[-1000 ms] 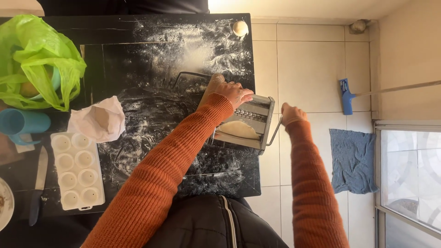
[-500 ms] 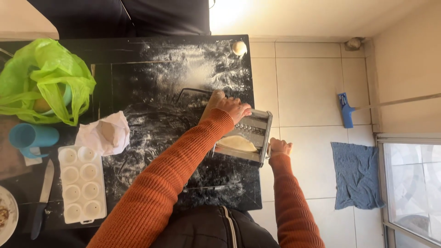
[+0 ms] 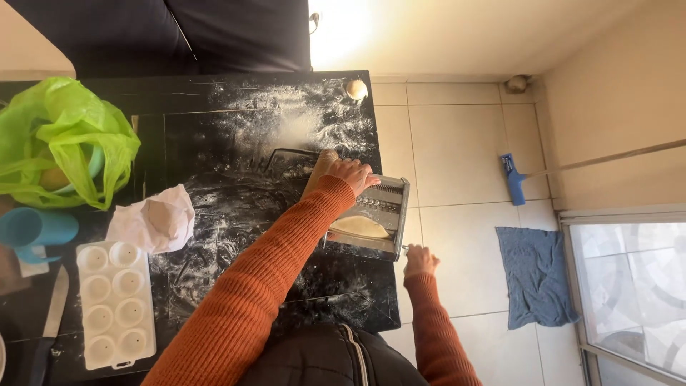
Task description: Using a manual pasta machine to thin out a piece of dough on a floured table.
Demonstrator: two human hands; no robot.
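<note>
1. Head view: pasta machine (image 3: 371,218) sits at the floured black table (image 3: 214,114) edge, pale dough sheet (image 3: 359,226) lying in its rollers.
2. Left hand (image 3: 343,174) lies flat with fingers spread on the machine top; right hand (image 3: 420,261) is curled round the side crank.
3. Machine likely heavy, rigid metal: steady it by the body. Dough looks soft, tearable: support from underneath.

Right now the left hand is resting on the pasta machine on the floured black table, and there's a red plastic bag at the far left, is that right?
Not quite: the plastic bag is green, not red, as the head view shows. The rest holds: the left hand rests on the pasta machine on the floured black table.
</note>
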